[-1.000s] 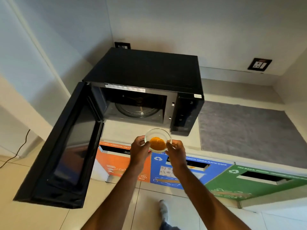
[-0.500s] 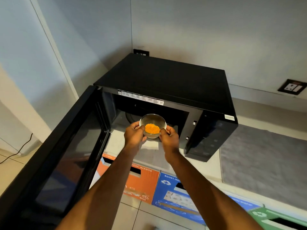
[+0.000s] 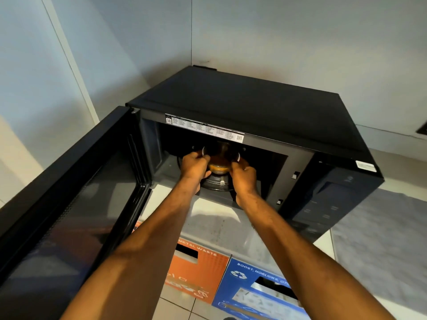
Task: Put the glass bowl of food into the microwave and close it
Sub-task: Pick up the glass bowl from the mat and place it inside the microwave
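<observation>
The black microwave [image 3: 242,100] stands on a pale counter in the wall corner. Its door [image 3: 69,204] hangs wide open to the left. Inside the dark cavity, over the round turntable [image 3: 215,182], is the small glass bowl [image 3: 219,163] with orange food. My left hand [image 3: 194,166] grips the bowl's left side and my right hand [image 3: 245,176] grips its right side, both reaching through the opening. Whether the bowl rests on the turntable or hangs just above it I cannot tell.
The microwave's control panel [image 3: 328,204] is at the right of the opening. A grey mat [image 3: 381,245] lies on the counter at the right. Below the counter edge stand an orange waste bin [image 3: 196,273] and a blue bin [image 3: 254,289].
Both hands carried the bowl forward from in front of the opening into the cavity. The camera moved closer to the microwave.
</observation>
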A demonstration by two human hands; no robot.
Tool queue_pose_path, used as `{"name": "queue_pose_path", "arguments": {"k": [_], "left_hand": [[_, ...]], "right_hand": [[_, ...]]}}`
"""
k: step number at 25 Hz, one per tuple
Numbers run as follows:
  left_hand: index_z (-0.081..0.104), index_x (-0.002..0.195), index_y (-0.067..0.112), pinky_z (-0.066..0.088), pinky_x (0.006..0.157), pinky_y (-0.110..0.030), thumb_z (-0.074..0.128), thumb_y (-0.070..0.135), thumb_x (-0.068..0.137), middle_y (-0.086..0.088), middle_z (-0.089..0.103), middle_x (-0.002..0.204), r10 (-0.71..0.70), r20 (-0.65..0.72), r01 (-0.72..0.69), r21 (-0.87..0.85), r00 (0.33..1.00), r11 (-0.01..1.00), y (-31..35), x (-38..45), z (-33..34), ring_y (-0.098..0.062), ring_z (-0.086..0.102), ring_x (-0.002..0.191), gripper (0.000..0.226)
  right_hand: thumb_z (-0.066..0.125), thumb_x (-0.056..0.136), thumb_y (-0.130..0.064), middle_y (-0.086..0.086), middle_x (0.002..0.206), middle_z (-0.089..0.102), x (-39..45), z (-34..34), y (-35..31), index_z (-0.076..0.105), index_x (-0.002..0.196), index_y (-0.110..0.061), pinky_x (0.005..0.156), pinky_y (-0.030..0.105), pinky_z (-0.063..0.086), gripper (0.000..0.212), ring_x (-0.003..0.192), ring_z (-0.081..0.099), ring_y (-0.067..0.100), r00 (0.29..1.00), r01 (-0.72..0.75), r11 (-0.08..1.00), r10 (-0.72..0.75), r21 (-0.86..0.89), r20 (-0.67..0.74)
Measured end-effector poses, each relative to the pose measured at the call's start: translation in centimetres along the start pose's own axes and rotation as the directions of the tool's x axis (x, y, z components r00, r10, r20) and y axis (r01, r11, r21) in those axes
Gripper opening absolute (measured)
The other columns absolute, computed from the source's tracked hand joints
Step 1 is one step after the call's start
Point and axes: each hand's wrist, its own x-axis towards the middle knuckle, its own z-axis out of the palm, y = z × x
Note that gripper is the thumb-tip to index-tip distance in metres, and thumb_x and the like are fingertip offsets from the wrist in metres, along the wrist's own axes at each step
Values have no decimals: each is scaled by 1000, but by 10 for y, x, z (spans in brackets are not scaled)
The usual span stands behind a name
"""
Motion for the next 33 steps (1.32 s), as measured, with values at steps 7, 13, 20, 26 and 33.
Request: {"name": "queue_pose_path", "arguments": {"k": [7, 13, 20, 26, 33], "left_hand": [[70, 92, 23, 61, 74, -33, 65, 12, 90, -1, 72, 91, -5, -10, 4, -38, 1000, 999, 2, 30, 6, -18, 69, 90, 13], [69, 94, 24, 63, 68, -30, 66, 17, 92, 6, 67, 83, -7, -54, 4, -52, 998, 999, 4, 32, 12, -10, 65, 79, 8], [70, 98, 19, 60, 75, -35, 62, 11, 93, -5, 68, 91, 11, -52, -12, -25, 999, 1000, 3, 22, 10, -10, 61, 72, 12], [56, 141, 9, 56, 98, -40, 61, 16, 97, -6, 67, 123, 36, -34, -31, 116, 999, 993, -2, -12, -25, -17, 66, 99, 45], [54, 143, 9, 49, 108, -45, 61, 17, 95, -14, 65, 135, 38, -91, -5, 341, 995, 940, 6, -100, -78, -30, 64, 122, 49]], "right_hand": [[62, 96, -13, 8, 123, 74, 25, 14, 3, 68, 129, -22, 96, 35, 59, 36, 110, 71, 23, 999, -15, 999, 17, 37, -35], [56, 97, -10, -2, 123, 72, 29, 9, 3, 61, 140, -30, 76, 18, 52, 48, 103, 69, 14, 1000, -22, 999, 22, 41, -3], [57, 96, -11, 5, 113, 74, 27, 8, 6, 69, 130, -23, 75, 24, 50, 39, 93, 66, 17, 1000, -19, 1000, 19, 22, -18], [55, 102, -21, 9, 127, 72, -19, -1, 9, 64, 134, -13, 106, 40, 52, 34, 113, 67, 20, 997, 76, 994, -74, -81, 20], [54, 104, -18, 9, 158, 48, -114, -36, 4, 40, 155, -6, 123, 38, 36, 55, 144, 48, 23, 997, -52, 996, 56, -70, 55]]}}
